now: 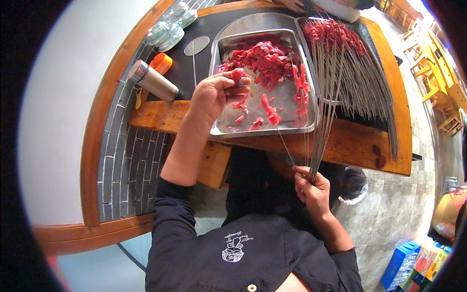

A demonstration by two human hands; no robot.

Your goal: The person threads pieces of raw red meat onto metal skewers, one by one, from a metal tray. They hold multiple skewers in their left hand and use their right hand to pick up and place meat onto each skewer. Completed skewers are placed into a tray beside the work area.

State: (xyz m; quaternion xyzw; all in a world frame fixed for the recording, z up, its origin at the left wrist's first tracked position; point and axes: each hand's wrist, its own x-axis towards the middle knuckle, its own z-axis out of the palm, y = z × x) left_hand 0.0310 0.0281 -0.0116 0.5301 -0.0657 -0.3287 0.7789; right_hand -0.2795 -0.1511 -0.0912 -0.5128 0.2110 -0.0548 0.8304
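My left hand [222, 87] holds a small piece of raw red meat [238, 75] between thumb and fingers, above the left side of a steel tray [310, 126]. A heap of sliced raw meat [266, 58] lies toward the tray's far side. My right hand [312, 184], just off the table's near edge, grips a bundle of thin metal skewers [323, 142]. One skewer slants apart from the bundle, its far end in a strip of meat [270, 111] over the tray. Other skewers carry meat [301, 89] at the tray's right side.
A second tray [389, 91] at right holds many metal skewers with meat. On the left are a tumbler [158, 84], an orange ring-shaped object [161, 63], a round metal disc [197, 46] and stacked glassware [166, 34]. Another person's hand [293, 4] rests at the far edge.
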